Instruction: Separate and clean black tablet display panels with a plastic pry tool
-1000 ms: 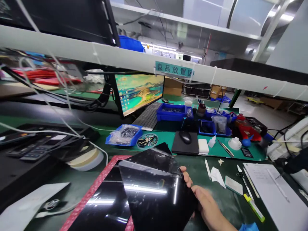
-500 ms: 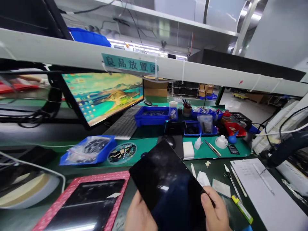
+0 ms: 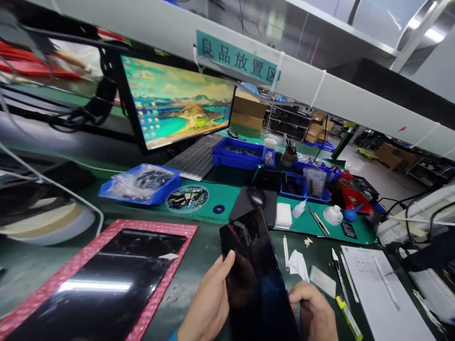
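A black glossy tablet is tilted up off the bench in front of me, its lower end cut off by the frame. My left hand grips its left edge, the thumb lying on the dark glass. At the opposite edge, my right hand has curled fingers closed on the side; its fingertips are partly hidden. To the left, a second black screen panel with a small white tab rests on a pink bubble-wrap sheet.
Behind the tablet lie a mouse, a white pad stack and tweezers. Right of my hands are a crumpled tissue, a yellow-green marker and paper sheets. Blue trays and a monitor stand farther back.
The tablet has turned more upright and narrower in view. My left hand has moved up its left edge with the thumb now on the glass. The view has shifted, showing more bench.
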The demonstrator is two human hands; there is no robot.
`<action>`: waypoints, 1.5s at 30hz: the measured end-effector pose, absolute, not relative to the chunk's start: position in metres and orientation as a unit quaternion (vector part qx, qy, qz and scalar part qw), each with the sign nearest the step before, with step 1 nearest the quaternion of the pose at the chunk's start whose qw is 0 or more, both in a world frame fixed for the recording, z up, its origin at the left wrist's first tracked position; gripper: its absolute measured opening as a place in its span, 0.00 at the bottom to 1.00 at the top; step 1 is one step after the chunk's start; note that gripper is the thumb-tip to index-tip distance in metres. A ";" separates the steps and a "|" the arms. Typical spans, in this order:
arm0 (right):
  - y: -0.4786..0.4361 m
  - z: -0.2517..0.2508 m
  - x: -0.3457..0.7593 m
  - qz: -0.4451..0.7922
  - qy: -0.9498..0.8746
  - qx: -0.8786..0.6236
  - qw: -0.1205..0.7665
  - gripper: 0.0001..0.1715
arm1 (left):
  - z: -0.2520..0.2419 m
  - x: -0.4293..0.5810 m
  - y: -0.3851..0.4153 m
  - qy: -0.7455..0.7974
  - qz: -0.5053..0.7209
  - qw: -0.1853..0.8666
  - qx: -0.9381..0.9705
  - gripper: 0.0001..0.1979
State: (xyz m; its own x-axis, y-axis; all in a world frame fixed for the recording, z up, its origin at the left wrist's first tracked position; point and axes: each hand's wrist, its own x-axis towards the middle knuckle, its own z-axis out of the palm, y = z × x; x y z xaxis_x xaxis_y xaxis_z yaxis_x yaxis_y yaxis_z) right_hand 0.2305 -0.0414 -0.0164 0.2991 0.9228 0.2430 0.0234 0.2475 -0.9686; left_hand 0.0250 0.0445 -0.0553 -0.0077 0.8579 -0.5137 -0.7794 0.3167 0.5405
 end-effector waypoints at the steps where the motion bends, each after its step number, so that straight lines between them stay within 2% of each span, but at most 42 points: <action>1: -0.039 -0.016 0.234 0.374 -0.470 -0.496 0.627 0.40 | -0.056 0.026 0.043 0.410 0.578 0.704 0.052 0.22; 5: -0.033 -0.020 0.247 0.409 -0.482 -0.489 0.601 0.30 | -0.057 0.029 0.035 0.428 0.533 0.723 0.095 0.29; 8: -0.032 -0.024 0.250 0.431 -0.482 -0.492 0.583 0.28 | -0.052 0.032 0.030 0.428 0.503 0.737 0.140 0.37; 10: -0.033 -0.024 0.250 0.443 -0.481 -0.495 0.573 0.28 | -0.045 0.033 0.028 0.423 0.500 0.740 0.152 0.38; 20: -0.033 -0.010 0.246 0.442 -0.475 -0.518 0.557 0.29 | -0.022 0.034 0.025 0.425 0.503 0.737 0.152 0.33; 29: -0.034 -0.020 0.255 0.451 -0.480 -0.512 0.552 0.28 | -0.011 0.034 0.022 0.423 0.506 0.731 0.175 0.33; 36: -0.036 -0.017 0.253 0.457 -0.480 -0.504 0.554 0.27 | -0.013 0.031 0.023 0.433 0.510 0.722 0.175 0.26; 45: -0.032 -0.017 0.252 0.434 -0.476 -0.521 0.560 0.29 | -0.016 0.030 0.023 0.431 0.511 0.724 0.171 0.30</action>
State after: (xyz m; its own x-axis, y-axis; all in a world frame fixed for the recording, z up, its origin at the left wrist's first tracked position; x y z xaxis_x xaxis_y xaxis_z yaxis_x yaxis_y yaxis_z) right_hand 0.2522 -0.0323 -0.0166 0.1690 0.9823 0.0808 0.0098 0.0803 -0.9967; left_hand 0.0296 0.0234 -0.0156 0.1070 0.8872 -0.4488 -0.5928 0.4193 0.6876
